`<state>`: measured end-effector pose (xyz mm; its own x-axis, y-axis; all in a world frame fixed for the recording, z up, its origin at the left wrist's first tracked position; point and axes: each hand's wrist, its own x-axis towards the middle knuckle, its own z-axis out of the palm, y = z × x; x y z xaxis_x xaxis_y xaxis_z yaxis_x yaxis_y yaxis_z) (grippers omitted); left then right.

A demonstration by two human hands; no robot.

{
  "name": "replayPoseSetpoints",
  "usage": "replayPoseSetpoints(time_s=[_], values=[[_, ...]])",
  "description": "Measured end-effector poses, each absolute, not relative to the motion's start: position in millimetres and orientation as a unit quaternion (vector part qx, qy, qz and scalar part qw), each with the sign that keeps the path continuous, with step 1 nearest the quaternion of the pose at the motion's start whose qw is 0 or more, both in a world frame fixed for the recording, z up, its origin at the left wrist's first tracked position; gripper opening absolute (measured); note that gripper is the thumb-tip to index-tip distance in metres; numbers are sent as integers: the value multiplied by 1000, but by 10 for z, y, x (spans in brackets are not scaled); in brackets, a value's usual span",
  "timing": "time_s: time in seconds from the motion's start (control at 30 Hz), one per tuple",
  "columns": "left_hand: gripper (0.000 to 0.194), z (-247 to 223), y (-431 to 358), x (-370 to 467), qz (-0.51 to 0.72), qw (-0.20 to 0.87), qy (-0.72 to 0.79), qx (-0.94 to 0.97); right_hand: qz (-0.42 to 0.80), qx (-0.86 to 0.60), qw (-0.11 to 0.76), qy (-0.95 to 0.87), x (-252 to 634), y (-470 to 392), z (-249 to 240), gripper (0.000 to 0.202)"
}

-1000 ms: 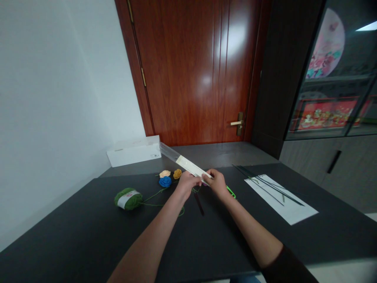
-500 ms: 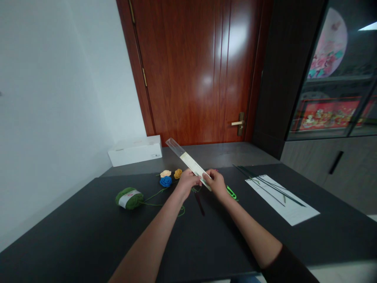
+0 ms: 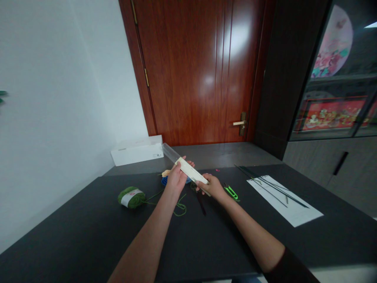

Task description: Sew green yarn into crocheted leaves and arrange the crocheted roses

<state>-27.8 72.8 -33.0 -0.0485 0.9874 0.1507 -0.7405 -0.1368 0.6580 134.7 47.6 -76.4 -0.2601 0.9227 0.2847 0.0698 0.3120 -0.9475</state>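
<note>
A long cream ruler [image 3: 190, 169] with small marks along it lies slanted between my hands, a clear plastic sleeve [image 3: 170, 152] reaching past its upper left end. My left hand [image 3: 176, 177] grips its upper part, thumb on top and fingers behind. Closed on the lower right end is my right hand [image 3: 212, 185]. Beneath and behind my left hand are blue crocheted flowers [image 3: 164, 180] and a cream one [image 3: 165, 173], partly hidden. Below the hands a thin dark stick [image 3: 202, 206] lies on the table. Green thread snips [image 3: 231, 192] rest beside my right hand.
On the dark table [image 3: 88, 232], a green yarn ball [image 3: 132, 197] lies left with loose strands trailing right. A white box [image 3: 137, 150] stands at the back left. Dark green stems [image 3: 273, 184] lie across a white sheet [image 3: 297, 214] on the right. A tiny pink item [image 3: 217, 170] lies behind.
My left hand has slid up the ruler toward the sleeve, and my right hand stays at the lower end. The hands are farther apart, and the left one covers more of the flowers.
</note>
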Motion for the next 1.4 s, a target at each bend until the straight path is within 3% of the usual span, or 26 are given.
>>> replayPoseSetpoints(time_s=[0.23,0.67,1.07,1.4], values=[[21,-348,665,-139,677,633,186,326,515,-387,479,-596,1348,501,-783,35],[23,-398,566,101,634,674,219,310,470,-397,526,-587,1315,490,-825,37],[22,-272,675,-193,706,618,230,258,518,-345,455,-637,1363,516,-861,41],[22,-480,540,162,646,654,239,313,507,-351,505,-604,1298,507,-835,40]])
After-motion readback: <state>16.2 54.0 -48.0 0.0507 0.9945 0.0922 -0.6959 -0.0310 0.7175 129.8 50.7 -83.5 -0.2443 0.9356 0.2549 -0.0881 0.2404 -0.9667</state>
